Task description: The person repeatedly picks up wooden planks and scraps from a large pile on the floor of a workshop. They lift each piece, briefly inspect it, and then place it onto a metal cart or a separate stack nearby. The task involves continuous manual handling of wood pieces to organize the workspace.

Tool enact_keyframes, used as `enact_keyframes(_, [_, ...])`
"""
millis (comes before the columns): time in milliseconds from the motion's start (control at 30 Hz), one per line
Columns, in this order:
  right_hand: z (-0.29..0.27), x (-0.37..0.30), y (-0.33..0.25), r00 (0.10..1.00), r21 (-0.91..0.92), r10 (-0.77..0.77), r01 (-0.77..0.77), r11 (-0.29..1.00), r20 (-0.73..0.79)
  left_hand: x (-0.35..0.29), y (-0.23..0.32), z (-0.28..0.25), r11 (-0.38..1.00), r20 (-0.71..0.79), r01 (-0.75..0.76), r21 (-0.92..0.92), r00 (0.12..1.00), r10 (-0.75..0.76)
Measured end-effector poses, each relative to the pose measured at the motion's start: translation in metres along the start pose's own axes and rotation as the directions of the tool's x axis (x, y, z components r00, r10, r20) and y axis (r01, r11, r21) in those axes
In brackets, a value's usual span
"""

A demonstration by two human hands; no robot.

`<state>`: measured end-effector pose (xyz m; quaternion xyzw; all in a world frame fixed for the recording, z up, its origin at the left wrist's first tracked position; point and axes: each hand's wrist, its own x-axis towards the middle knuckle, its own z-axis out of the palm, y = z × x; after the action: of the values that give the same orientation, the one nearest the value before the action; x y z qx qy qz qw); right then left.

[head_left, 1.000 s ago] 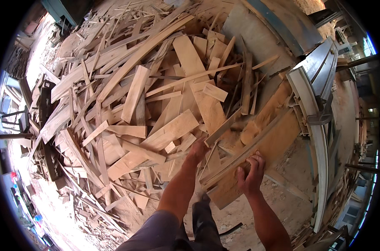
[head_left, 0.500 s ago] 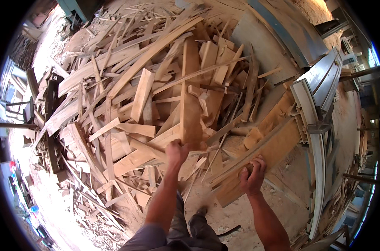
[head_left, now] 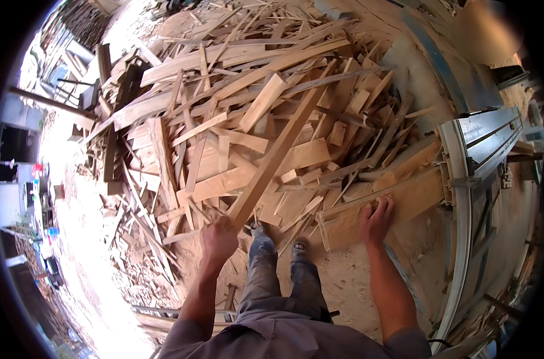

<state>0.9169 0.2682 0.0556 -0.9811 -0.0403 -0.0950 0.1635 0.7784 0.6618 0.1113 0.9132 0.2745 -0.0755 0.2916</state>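
Observation:
My left hand (head_left: pixel 219 240) is closed round the near end of a long narrow wooden board (head_left: pixel 278 149). The board slants away to the upper right over a heap of wood offcuts (head_left: pixel 224 152). On the right, my right hand (head_left: pixel 378 218) has its fingers bent over the upper edge of a wide wooden plank (head_left: pixel 412 200), gripping it. That plank stands on edge, with another thin piece along it, and its far end meets a metal-edged machine table. My thumb on that side is partly hidden.
The metal machine table (head_left: pixel 460 209) with pale rails runs down the right side. Both my feet stand on the dusty floor (head_left: pixel 343 269), close to the heap's near edge. Dark beams (head_left: pixel 125 84) stand at the heap's left, and a blue-edged panel (head_left: pixel 433 54) lies at the far right.
My left hand has drawn the long board nearer and to the left, tilting its far end rightward. My right hand stays at the plank. The whole view has shifted.

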Motion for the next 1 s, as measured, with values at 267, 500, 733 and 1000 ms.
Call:
enact_keyframes(267, [0.046,-0.024,0.036,0.983,0.016,-0.157,0.159,0.987,-0.100,-0.200,0.015,-0.071,0.974,-0.219,-0.079,-0.214,0.975,0.031])
enact_keyframes(500, [0.078,-0.156,-0.096,0.896,0.797,-0.100,-0.327,0.507,0.432,-0.341,-0.004,-0.047,0.927,-0.412,-0.022,-0.375,0.899,-0.146])
enact_keyframes(733, [0.067,-0.172,-0.179,0.296,0.260,-0.122,-0.934,-0.243,0.947,-0.424,-0.034,-0.063,0.735,-0.287,0.201,-0.647,0.829,-0.479])
enact_keyframes(1000, [0.084,-0.325,-0.194,-0.094,-0.018,-0.345,-0.976,0.216,0.934,-0.579,-0.217,-0.004,0.530,0.092,0.642,-0.554,0.680,-0.727])
